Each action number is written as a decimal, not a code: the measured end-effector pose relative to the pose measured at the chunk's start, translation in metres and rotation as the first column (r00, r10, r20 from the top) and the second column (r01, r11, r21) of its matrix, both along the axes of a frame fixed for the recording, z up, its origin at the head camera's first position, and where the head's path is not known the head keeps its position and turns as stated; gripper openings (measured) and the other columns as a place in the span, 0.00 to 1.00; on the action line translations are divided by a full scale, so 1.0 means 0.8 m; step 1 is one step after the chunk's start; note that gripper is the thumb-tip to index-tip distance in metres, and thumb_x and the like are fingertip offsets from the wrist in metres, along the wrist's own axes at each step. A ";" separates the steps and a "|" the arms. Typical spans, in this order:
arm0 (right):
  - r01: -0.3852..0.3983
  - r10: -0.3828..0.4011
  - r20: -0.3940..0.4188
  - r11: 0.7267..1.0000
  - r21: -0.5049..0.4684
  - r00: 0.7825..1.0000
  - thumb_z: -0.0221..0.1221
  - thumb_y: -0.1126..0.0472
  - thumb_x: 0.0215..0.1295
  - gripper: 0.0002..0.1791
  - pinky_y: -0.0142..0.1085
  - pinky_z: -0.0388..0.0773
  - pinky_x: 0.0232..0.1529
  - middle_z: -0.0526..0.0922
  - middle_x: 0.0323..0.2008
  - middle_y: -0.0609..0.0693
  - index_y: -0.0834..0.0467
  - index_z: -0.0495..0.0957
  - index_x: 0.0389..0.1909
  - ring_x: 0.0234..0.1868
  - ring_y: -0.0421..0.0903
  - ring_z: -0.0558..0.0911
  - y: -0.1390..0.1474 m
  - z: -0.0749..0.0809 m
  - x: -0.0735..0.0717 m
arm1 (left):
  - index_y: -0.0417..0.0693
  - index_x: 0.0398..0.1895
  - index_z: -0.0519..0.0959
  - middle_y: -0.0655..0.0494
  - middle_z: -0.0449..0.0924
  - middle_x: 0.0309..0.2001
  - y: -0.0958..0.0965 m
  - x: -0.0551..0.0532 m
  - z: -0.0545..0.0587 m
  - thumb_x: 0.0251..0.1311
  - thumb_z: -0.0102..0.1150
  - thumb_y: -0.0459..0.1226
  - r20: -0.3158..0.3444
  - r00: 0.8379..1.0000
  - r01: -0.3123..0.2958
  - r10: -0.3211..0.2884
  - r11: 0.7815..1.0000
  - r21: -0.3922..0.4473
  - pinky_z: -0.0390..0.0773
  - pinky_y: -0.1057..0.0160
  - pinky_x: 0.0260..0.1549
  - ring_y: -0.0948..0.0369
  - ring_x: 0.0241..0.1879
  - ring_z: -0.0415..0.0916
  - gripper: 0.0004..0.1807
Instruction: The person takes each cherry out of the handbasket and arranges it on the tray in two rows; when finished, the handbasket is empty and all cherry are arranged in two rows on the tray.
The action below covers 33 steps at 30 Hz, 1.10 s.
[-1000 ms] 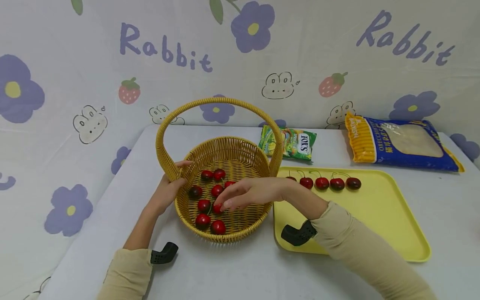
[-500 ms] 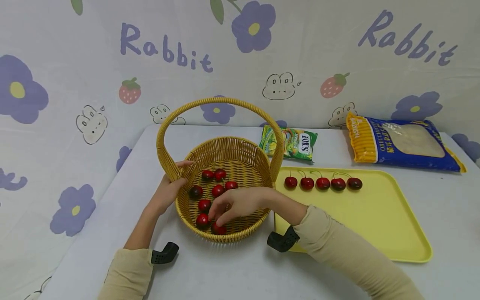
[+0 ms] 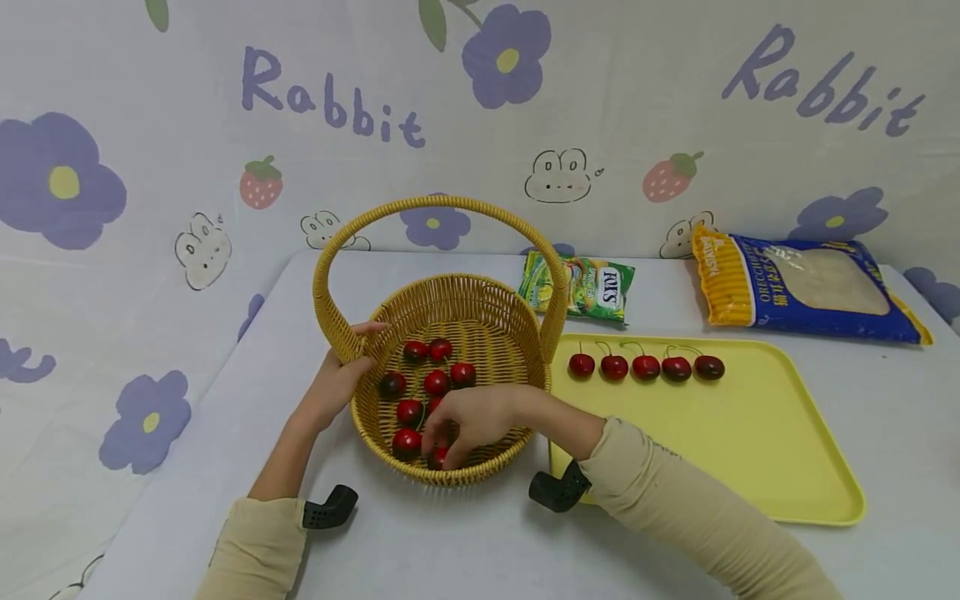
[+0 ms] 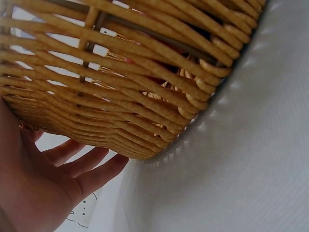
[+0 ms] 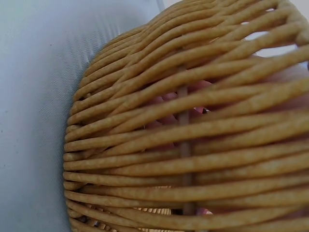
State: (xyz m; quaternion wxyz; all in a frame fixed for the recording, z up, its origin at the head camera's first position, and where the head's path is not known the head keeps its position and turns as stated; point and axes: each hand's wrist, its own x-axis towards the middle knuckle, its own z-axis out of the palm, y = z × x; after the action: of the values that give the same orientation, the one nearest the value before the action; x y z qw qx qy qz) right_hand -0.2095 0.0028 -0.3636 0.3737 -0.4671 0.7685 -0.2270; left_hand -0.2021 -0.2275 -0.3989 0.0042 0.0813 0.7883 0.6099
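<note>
A round wicker basket with a tall arched handle stands on the table, several dark red cherries on its floor. At its left side my left hand holds the rim by the handle's foot. In the left wrist view, fingers of that hand lie along the woven outside. Inside the basket's front, my right hand has thumb and fingers around a cherry, which they partly cover. Basket weave fills most of the right wrist view and hides most of that hand.
Right of the basket lies a yellow tray with a row of several stemmed cherries along its far edge. Behind are a green snack bag and a blue-and-yellow pasta bag. A printed cloth hangs at the back.
My right hand has moved down and toward the basket's front, its fingers closing around the front cherry. My left hand keeps its place on the basket.
</note>
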 end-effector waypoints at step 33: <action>0.301 -0.255 0.194 0.916 -0.265 0.947 0.62 0.57 0.63 0.18 0.38 0.76 0.46 0.77 0.47 0.46 0.54 0.77 0.54 0.49 0.47 0.75 0.045 0.036 -0.021 | 0.35 0.64 0.63 0.40 0.61 0.67 -0.002 -0.001 -0.002 0.63 0.38 0.24 -0.001 1.000 0.012 -0.012 1.000 -0.001 0.50 0.42 0.64 0.47 0.70 0.49 0.24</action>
State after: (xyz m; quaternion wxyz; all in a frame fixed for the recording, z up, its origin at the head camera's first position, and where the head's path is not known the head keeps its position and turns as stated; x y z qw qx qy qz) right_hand -0.2262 0.0388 -0.3346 0.3234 -0.3838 0.7538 -0.4242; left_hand -0.2029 -0.2290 -0.4005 0.0075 0.0860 0.7881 0.6094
